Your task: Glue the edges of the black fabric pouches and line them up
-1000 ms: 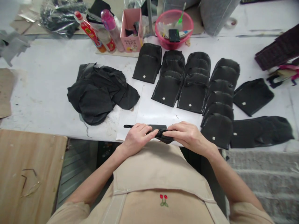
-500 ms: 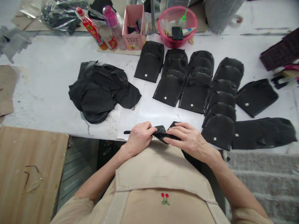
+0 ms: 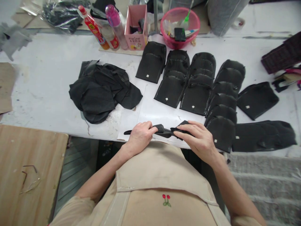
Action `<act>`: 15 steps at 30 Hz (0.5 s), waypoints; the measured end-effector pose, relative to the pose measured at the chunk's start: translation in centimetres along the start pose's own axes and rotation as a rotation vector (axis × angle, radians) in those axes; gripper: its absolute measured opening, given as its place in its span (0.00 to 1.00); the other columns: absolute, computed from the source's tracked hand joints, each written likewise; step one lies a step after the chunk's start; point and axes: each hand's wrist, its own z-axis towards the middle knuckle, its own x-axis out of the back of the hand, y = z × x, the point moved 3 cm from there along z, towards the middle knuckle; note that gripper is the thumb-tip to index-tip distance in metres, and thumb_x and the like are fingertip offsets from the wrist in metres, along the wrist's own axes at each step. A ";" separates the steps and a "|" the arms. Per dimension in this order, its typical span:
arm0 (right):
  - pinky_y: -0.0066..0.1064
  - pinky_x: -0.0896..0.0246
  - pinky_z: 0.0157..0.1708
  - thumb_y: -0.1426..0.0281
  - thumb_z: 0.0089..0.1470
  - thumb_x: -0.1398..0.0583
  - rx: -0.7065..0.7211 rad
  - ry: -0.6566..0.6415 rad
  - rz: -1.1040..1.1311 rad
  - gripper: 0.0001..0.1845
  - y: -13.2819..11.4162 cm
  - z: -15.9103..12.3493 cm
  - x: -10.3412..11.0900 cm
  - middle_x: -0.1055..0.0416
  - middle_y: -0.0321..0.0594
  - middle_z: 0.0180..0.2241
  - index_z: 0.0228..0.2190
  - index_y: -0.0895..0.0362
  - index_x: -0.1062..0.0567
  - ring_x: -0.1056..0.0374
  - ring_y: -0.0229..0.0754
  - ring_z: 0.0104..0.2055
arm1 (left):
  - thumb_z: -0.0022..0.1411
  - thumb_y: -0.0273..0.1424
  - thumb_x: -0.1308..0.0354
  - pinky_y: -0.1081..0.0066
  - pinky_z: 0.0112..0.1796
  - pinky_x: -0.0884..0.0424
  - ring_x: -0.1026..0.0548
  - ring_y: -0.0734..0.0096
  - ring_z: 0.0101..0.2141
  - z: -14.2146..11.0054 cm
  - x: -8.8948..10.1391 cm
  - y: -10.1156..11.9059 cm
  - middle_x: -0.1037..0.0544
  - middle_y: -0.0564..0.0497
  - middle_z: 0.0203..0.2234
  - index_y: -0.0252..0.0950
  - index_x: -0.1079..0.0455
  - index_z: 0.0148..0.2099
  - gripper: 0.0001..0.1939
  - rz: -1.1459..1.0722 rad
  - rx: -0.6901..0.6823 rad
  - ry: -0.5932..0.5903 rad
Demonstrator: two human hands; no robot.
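My left hand (image 3: 140, 137) and my right hand (image 3: 199, 140) both grip one crumpled black fabric piece (image 3: 166, 131) at the near edge of the white table (image 3: 47, 91). The left hand's fingers are curled round its left end. My right hand pinches and presses the right end flat. A loose heap of black fabric (image 3: 101, 91) lies to the left behind them. Rows of finished black pouches (image 3: 197, 84) with small white tags overlap behind and to the right.
At the back stand a red bottle (image 3: 92, 28), a purple-capped bottle (image 3: 115, 25), a pink box (image 3: 136, 28) and a pink bowl (image 3: 180, 28) of small items. A wooden board (image 3: 28, 169) lies lower left. Dark stacked material (image 3: 281, 55) sits far right.
My right hand has slid to the right along the fabric piece, stretching it out. The left hand has stayed gripping its end.
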 end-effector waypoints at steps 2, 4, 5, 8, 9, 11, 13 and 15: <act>0.45 0.34 0.57 0.76 0.65 0.44 -0.026 0.024 0.015 0.19 0.0 0.1 -0.2 0.20 0.40 0.45 0.49 0.44 0.21 0.24 0.43 0.47 | 0.63 0.19 0.47 0.66 0.34 0.35 0.29 0.65 0.34 0.0 0.0 0.1 0.27 0.48 0.33 0.38 0.25 0.42 0.13 0.007 -0.006 0.002; 0.46 0.33 0.57 0.76 0.64 0.44 -0.057 0.043 0.034 0.19 0.0 0.0 -0.4 0.20 0.40 0.45 0.50 0.45 0.21 0.24 0.44 0.47 | 0.63 0.19 0.48 0.66 0.34 0.35 0.29 0.65 0.34 -0.1 -0.1 0.2 0.27 0.48 0.33 0.38 0.25 0.42 0.13 0.013 -0.010 0.005; 0.46 0.33 0.56 0.76 0.64 0.44 -0.078 0.054 0.051 0.20 0.0 -0.1 -0.5 0.20 0.40 0.45 0.50 0.45 0.22 0.25 0.44 0.47 | 0.63 0.19 0.48 0.66 0.34 0.35 0.29 0.65 0.34 -0.1 -0.1 0.2 0.28 0.48 0.33 0.38 0.25 0.42 0.13 0.015 -0.011 0.008; 0.45 0.31 0.55 0.75 0.64 0.44 -0.173 0.083 0.142 0.19 0.1 -0.4 -0.8 0.21 0.41 0.46 0.50 0.46 0.22 0.25 0.46 0.49 | 0.63 0.19 0.48 0.66 0.34 0.35 0.30 0.65 0.34 -0.1 -0.1 0.3 0.28 0.48 0.33 0.38 0.25 0.42 0.13 0.023 -0.011 0.015; 0.45 0.31 0.54 0.75 0.64 0.44 -0.215 0.091 0.185 0.18 0.1 -0.5 -0.9 0.21 0.41 0.46 0.50 0.47 0.22 0.25 0.46 0.49 | 0.63 0.19 0.47 0.66 0.34 0.35 0.30 0.65 0.34 -0.1 -0.2 0.3 0.28 0.48 0.33 0.38 0.25 0.42 0.13 0.025 -0.011 0.015; 0.42 0.29 0.51 0.74 0.64 0.43 -0.304 0.107 0.285 0.16 0.0 -0.7 -1.2 0.21 0.41 0.45 0.49 0.48 0.22 0.25 0.46 0.49 | 0.64 0.19 0.47 0.66 0.34 0.35 0.29 0.65 0.34 -0.1 -0.2 0.3 0.28 0.48 0.33 0.38 0.24 0.42 0.13 0.028 -0.010 0.012; 0.38 0.27 0.47 0.71 0.63 0.41 -0.408 0.124 0.377 0.13 0.2 -0.9 -1.6 0.21 0.40 0.43 0.47 0.49 0.21 0.24 0.45 0.46 | 0.63 0.19 0.47 0.66 0.34 0.35 0.29 0.64 0.34 0.0 -0.2 0.4 0.27 0.48 0.33 0.38 0.25 0.42 0.13 0.031 -0.008 0.010; 0.35 0.26 0.45 0.69 0.61 0.38 -0.521 0.154 0.459 0.12 0.6 -1.4 -2.1 0.20 0.39 0.42 0.46 0.50 0.21 0.24 0.44 0.44 | 0.63 0.19 0.47 0.66 0.34 0.35 0.29 0.64 0.34 0.0 -0.2 0.3 0.27 0.48 0.33 0.37 0.25 0.42 0.13 0.036 -0.004 0.008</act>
